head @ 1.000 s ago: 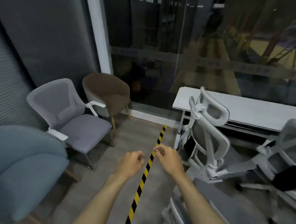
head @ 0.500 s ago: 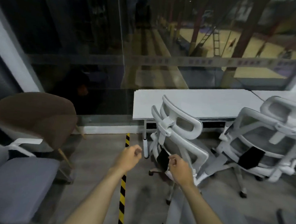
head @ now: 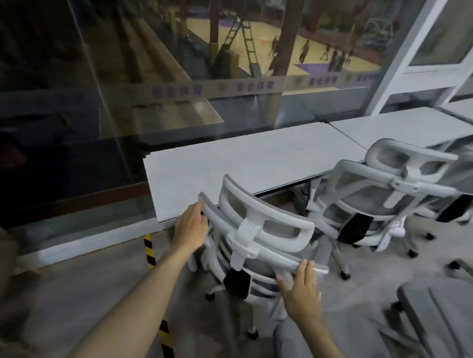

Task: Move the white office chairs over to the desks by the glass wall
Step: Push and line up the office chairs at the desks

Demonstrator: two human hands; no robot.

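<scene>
Now left hand (head: 192, 226) fingers grip white chair (head: 256, 235) backrest edge; right hand (head: 302, 290) flat, splayed on frame.

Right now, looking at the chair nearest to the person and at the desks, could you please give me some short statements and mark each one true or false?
1. The left hand is on the left edge of the backrest of the nearest white chair. True.
2. The right hand is closed tightly around the headrest. False: it is open, fingers spread, at the lower right side of the backrest.
3. A second white chair stands at the desk to the right of the nearest one. True.
4. The desk top is covered with papers. False: the surface is bare.
5. A yellow and black striped tape runs on the floor. True.
</scene>
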